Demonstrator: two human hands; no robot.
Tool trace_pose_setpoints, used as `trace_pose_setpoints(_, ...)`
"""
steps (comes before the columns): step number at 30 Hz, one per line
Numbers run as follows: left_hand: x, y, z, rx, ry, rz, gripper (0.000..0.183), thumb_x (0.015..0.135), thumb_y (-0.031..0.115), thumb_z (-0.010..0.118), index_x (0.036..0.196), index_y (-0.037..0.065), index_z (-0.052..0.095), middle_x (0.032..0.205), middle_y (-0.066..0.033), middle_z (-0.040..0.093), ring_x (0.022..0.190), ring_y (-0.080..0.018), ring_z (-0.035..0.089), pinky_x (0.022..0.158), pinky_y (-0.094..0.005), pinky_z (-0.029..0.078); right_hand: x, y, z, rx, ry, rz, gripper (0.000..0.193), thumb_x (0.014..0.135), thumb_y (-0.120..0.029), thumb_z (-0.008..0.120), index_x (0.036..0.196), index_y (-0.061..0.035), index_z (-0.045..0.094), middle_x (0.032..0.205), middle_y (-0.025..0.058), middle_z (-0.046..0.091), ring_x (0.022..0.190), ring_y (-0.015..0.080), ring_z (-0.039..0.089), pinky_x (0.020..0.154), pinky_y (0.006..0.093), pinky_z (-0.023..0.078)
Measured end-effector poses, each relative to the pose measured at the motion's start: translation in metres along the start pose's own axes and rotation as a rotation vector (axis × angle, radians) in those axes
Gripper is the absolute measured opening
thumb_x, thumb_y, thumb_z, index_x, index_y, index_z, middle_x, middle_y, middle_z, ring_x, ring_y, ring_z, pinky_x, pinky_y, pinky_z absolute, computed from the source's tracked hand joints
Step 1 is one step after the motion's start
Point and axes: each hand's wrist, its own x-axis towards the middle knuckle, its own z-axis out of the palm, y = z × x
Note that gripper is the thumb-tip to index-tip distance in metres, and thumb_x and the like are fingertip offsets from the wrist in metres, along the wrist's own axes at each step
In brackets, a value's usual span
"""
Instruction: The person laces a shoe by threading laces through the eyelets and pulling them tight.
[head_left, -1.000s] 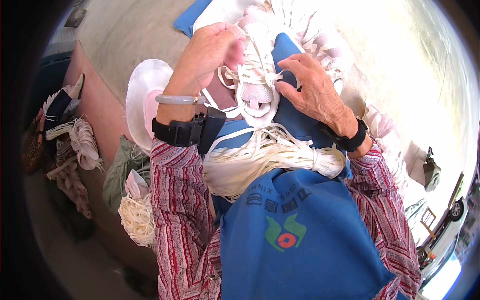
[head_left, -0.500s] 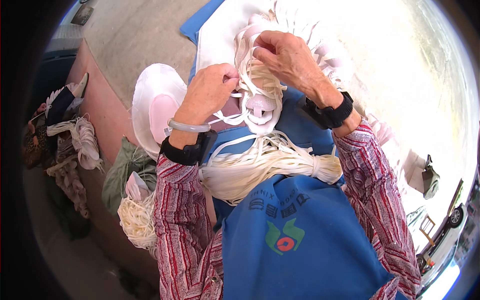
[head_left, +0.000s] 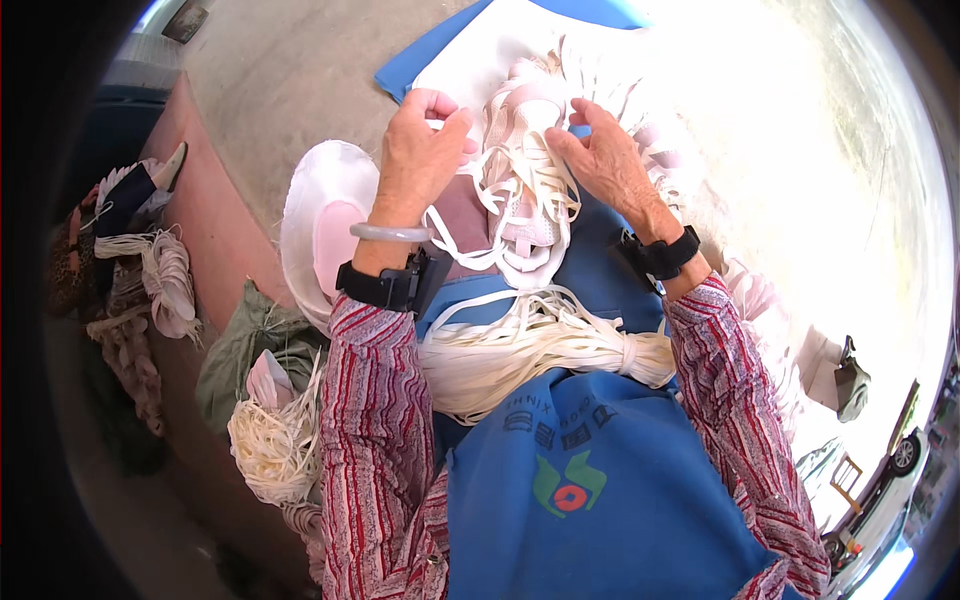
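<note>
A pale pink and white shoe upper (head_left: 527, 228) lies on my lap with its toe toward me, loosely threaded with a white shoelace (head_left: 515, 170). My left hand (head_left: 425, 150) is beside its left edge, fingers curled and pinched on the shoelace; the fingertips are partly hidden. My right hand (head_left: 605, 160) is over the right side of the upper, thumb and forefinger apart, with nothing held between them. Nearer my body, a tied bundle of cream laces (head_left: 540, 345) rests across the blue apron (head_left: 600, 470).
White cloth (head_left: 450, 70) extends beyond the shoe. To the left are a white lined piece with a pink middle (head_left: 340, 235), a green sack (head_left: 240, 365) and a tangled lace heap (head_left: 272, 450). More pink shoe uppers (head_left: 665, 150) are at the right. A co-worker sits far left.
My right hand has opened and moved right, away from the laces. My left hand has moved up and slightly left. More of the laced upper now shows between them.
</note>
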Motion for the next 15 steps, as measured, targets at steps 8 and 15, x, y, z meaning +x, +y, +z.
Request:
trace_pose_setpoints(8,-0.131,-0.026,0.023,0.148,-0.407,0.288,0.025,0.090,0.014,0.062,0.109,-0.002,0.060,0.101,-0.0159,0.065,0.091,-0.0259,0.063,0.080,-0.0343,0.050,0.007,0.016,0.002,0.245,-0.166,0.109,0.083,0.081,-0.050,0.069,0.129,0.0140,0.045,0.097,0.0207,0.066,0.086,0.0235,0.065,0.073,0.0327,0.051)
trace_pose_setpoints(15,-0.143,-0.034,0.057,0.356,-0.155,0.470,0.035,0.083,0.013,0.067,0.111,-0.003,0.054,0.104,-0.0206,0.059,0.100,-0.0361,0.057,0.088,-0.0431,0.044,-0.006,0.013,0.004,0.499,-0.017,0.072,0.041,0.077,-0.035,0.079,0.092,-0.0005,0.064,0.074,-0.0020,0.055,0.065,0.0067,0.047,0.056,0.0230,0.038)
